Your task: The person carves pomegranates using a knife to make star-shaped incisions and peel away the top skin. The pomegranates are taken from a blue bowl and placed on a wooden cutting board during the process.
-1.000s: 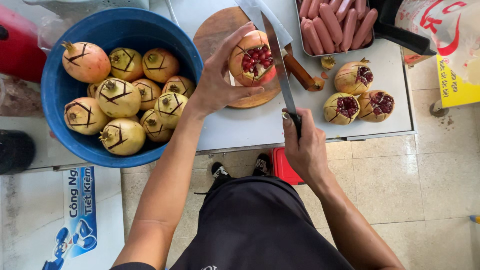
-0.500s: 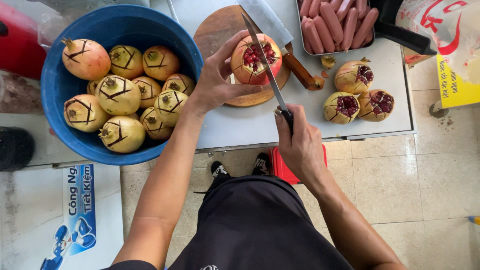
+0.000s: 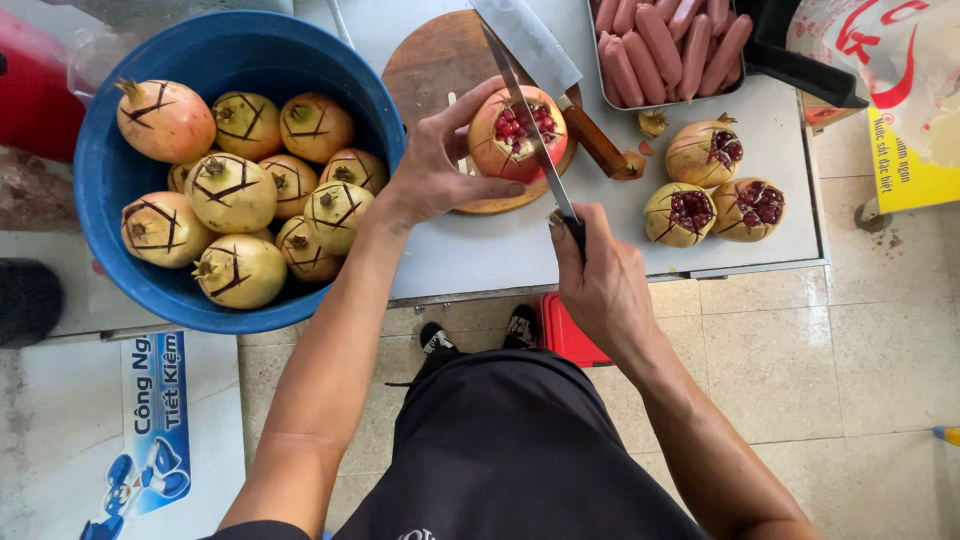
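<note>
My left hand (image 3: 440, 165) grips a pomegranate (image 3: 503, 140) with its top cut off and red seeds showing, held over a round wooden cutting board (image 3: 440, 62). My right hand (image 3: 598, 285) holds a thin-bladed knife (image 3: 530, 130) by its dark handle, and the blade lies across the open top of the fruit. A cleaver (image 3: 535, 45) with a wooden handle rests on the board behind the fruit.
A blue tub (image 3: 250, 55) at the left holds several scored pomegranates (image 3: 230, 195). Three opened pomegranates (image 3: 712, 185) lie on the white table (image 3: 480, 250) at the right. A metal tray of sausages (image 3: 670, 40) stands at the back. A red stool (image 3: 570, 335) is under the table.
The knife has swung from beside the fruit to lie across its cut top. My left hand has turned the pomegranate slightly and brought it nearer.
</note>
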